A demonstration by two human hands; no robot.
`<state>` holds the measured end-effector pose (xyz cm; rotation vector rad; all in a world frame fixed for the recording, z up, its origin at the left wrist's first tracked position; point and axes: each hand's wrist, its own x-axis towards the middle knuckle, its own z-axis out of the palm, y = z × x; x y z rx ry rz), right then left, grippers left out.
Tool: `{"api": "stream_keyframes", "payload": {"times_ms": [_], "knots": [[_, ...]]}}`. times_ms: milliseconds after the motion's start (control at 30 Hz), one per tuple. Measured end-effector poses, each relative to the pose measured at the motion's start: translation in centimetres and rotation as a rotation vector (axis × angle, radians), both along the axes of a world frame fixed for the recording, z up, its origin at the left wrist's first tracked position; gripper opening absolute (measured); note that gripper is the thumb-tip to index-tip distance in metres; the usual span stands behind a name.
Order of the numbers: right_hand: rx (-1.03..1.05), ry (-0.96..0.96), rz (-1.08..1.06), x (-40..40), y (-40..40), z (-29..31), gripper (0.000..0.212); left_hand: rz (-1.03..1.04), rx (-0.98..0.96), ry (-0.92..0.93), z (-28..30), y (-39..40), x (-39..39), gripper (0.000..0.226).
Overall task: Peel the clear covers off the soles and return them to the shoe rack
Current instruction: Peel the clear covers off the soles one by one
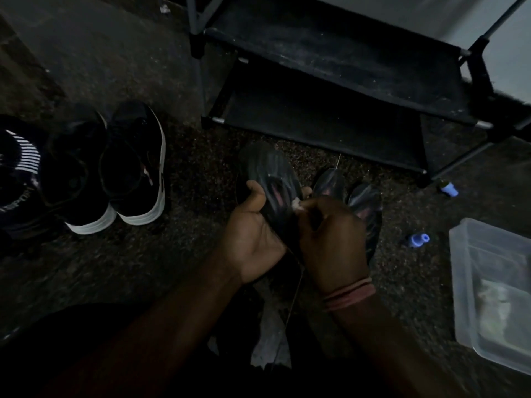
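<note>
Shoe (267,173) toe away, seemingly sole-up

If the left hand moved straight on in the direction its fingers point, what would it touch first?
The left hand already grips the dark shoe; beyond it probably the shoe rack, though depth is unclear.

1. dark striped item (20,168) at the left edge, beside the black sneakers: white lettering is showing along its lower curve, but it is reading too blurred and too dim to make out; only a block of white parallel stripes is showing clearly above it.
2. black sneakers (115,170): a small light mark is showing on the side of the right one, not reading as any letters.
3. clear plastic container (494,291) at the right: pale contents are showing through, no print reading.
4. nothing else is carrying readable text, numbers or signs.
</note>
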<state>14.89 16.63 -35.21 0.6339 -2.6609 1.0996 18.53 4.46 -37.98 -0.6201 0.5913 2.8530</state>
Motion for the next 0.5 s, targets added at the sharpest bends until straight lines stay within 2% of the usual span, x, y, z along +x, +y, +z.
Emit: {"api": "stream_keyframes", "payload": {"times_ms": [167, 367, 500], "knots": [[0.001, -0.065, 0.177, 2.8, -2.3, 0.3, 0.01, 0.05, -0.036, -0.02, -0.4, -1.2, -0.2, 0.075], [-0.005, -0.003, 0.006, 0.3, -0.1, 0.0, 0.009, 0.02, -0.006, 0.023, 0.2, -0.4, -0.1, 0.08], [0.031, -0.074, 0.187, 2.7, -2.1, 0.1, 0.011, 0.057, -0.018, -0.009, -0.3, -1.2, -0.3, 0.08]]}}
